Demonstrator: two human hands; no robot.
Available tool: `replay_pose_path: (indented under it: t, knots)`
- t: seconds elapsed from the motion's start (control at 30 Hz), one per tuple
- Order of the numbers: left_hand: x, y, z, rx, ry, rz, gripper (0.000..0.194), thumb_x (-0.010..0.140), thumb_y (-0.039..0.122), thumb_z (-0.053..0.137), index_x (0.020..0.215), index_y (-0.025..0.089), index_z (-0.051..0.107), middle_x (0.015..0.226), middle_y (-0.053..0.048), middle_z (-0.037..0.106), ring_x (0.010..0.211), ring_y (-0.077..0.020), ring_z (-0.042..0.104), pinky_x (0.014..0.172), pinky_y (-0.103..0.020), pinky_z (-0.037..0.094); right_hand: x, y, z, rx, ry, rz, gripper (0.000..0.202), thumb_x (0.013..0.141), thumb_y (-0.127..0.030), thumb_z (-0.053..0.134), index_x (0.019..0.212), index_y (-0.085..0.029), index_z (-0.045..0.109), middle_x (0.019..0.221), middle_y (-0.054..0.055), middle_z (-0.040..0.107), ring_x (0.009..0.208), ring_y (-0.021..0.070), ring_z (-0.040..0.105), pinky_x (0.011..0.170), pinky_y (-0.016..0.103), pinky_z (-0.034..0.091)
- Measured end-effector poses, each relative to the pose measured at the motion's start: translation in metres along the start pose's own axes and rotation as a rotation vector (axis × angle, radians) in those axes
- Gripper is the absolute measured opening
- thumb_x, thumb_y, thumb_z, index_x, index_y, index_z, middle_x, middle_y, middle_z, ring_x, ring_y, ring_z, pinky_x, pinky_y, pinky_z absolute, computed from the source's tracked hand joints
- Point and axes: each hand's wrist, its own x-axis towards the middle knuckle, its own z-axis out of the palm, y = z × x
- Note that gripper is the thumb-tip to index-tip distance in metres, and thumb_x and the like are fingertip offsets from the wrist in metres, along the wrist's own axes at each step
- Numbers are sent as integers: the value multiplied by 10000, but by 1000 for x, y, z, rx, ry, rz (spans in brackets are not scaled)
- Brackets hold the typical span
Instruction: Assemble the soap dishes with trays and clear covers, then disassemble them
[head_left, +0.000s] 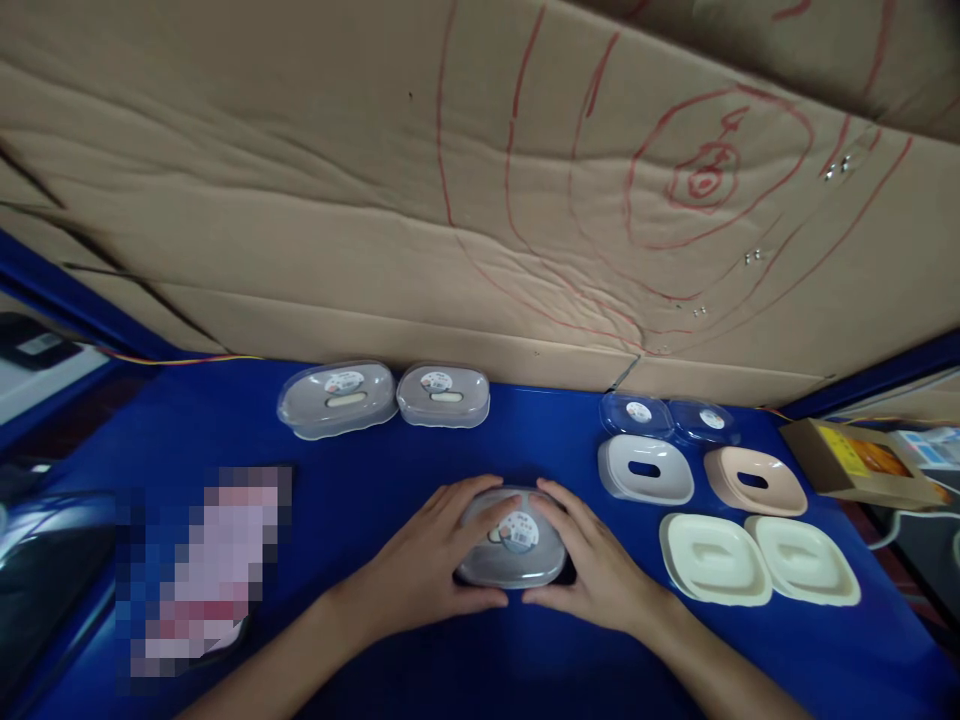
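A grey soap box with a clear lid and a round label (514,567) is gripped at the front middle of the blue table. My left hand (424,548) is wrapped round its left side, fingers over the lid and thumb at the near edge. From the right, my right hand (596,562) closes on it the same way. To the right lie a grey slotted tray (615,478), a peach slotted tray (724,490) and two cream dishes, one left (679,565) and one right (840,580). Behind them are two clear lids (619,420), (716,430).
Two lidded soap boxes (307,405), (442,408) stand at the back left. A pixelated flat item (214,570) lies at the left. Cardboard (322,250) with red drawn rings walls off the back. A brown carton (825,465) sits at the right edge.
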Motion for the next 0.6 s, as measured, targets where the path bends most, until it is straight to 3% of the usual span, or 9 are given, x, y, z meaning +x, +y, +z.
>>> replay_pose_path:
  t: [0.3,0.6]
  knots:
    - [0,7,-5,-48,-74,-118,1053,773,438,979,1653,365,405,1651,-139,468,1464,-407,527,1177,-611,511,0,1,-1,140,-3,40,1113,793,-419,961,1689,-286,312,1704,201,377,1583,376,423,1275,539,429]
    - [1,9,-6,-69,-68,-102,1025,795,440,964,1652,362,407,1626,-141,484,1447,-398,534,1174,-602,508,0,-2,-2,93,-9,33,1090,784,-393,970,1675,-286,350,1683,198,386,1572,368,439,1260,527,452]
